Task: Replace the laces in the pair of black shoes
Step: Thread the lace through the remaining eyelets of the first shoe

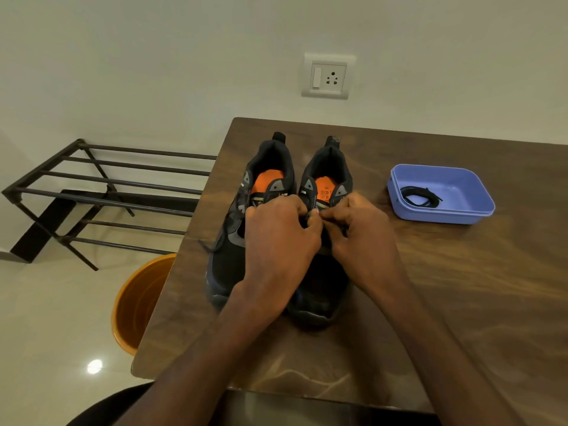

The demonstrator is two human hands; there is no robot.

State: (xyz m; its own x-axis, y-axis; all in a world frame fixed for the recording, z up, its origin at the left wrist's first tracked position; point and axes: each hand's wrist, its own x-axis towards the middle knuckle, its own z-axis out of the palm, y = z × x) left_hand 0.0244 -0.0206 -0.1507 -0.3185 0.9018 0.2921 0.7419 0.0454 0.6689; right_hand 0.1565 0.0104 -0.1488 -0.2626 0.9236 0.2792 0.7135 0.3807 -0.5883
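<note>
Two black shoes with orange insoles stand side by side on the wooden table, toes toward me. The left shoe has a loose lace end hanging off its left side. Over the lacing area of the right shoe both hands meet. My left hand and my right hand have curled fingers that pinch something dark at the shoe's tongue, most likely the lace; the fingers hide it. A coiled black lace lies in the blue tray to the right.
An orange bucket stands on the tiled floor beside the table's left edge. A black metal shoe rack stands against the wall at the left. A wall socket is above the table.
</note>
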